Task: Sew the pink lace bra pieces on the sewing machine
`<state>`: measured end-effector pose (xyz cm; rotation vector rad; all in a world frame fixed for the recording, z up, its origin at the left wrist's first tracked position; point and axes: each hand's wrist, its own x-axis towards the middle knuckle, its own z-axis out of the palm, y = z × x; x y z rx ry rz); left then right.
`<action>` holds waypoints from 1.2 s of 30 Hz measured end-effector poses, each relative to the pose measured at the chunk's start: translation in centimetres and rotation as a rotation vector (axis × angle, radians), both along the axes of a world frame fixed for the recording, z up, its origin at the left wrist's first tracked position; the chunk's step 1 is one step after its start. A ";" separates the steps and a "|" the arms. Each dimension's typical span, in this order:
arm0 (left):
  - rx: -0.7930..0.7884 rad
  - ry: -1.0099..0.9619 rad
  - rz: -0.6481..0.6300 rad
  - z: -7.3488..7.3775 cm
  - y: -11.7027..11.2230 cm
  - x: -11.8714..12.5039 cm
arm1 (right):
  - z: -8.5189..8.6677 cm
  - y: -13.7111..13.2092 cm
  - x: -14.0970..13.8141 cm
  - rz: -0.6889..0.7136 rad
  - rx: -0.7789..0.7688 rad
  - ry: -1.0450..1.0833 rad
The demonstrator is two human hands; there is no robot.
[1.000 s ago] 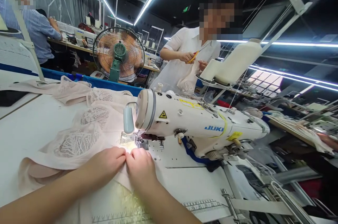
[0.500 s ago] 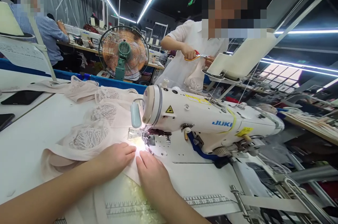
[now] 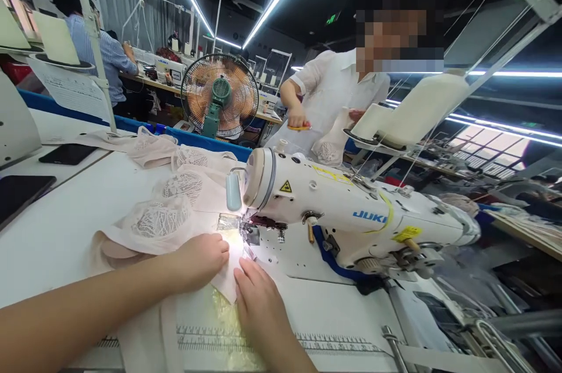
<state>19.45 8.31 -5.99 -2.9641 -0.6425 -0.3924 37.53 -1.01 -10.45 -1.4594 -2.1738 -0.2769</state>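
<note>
A pale pink bra (image 3: 160, 219) with lace-patterned cups lies on the sewing table, one strip of its fabric reaching the lit needle area of a white sewing machine (image 3: 325, 188). Curled on that strip just in front of the presser foot (image 3: 251, 233) is my left hand (image 3: 204, 260), closed with the fabric at its fingertips. My right hand (image 3: 262, 303) rests along the strip's right edge, fingers stretched out and lying on it. A yellowish translucent strip (image 3: 230, 317) shows under the fabric, between the hands and the table edge.
Printed ruler marks (image 3: 338, 342) run along the table front. Two dark phones, one a black phone (image 3: 68, 154), lie at left. A fan (image 3: 219, 95) stands behind the table. Across the machine, a person in a white shirt (image 3: 327, 77) holds orange-handled scissors (image 3: 299, 126) and a pale bra piece (image 3: 330, 147).
The view has shifted slightly left. My left hand's fingers have curled in more, and my right hand sits a little lower along the fabric. The co-worker's scissors hand has dropped.
</note>
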 end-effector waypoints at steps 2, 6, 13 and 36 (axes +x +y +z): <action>0.111 0.030 -0.006 -0.6 -0.2 0.7 | -0.2 0.1 0.2 0.009 0.034 -0.005; 0.185 0.086 0.012 -0.8 -1.5 1.3 | 0.1 -0.1 0.4 0.039 0.052 -0.031; 0.044 0.175 -0.046 0.6 -1.6 0.7 | 1.3 -0.3 0.8 0.103 0.009 0.016; -0.018 0.132 0.185 0.3 1.3 2.9 | 2.0 -0.4 0.5 0.167 0.040 0.074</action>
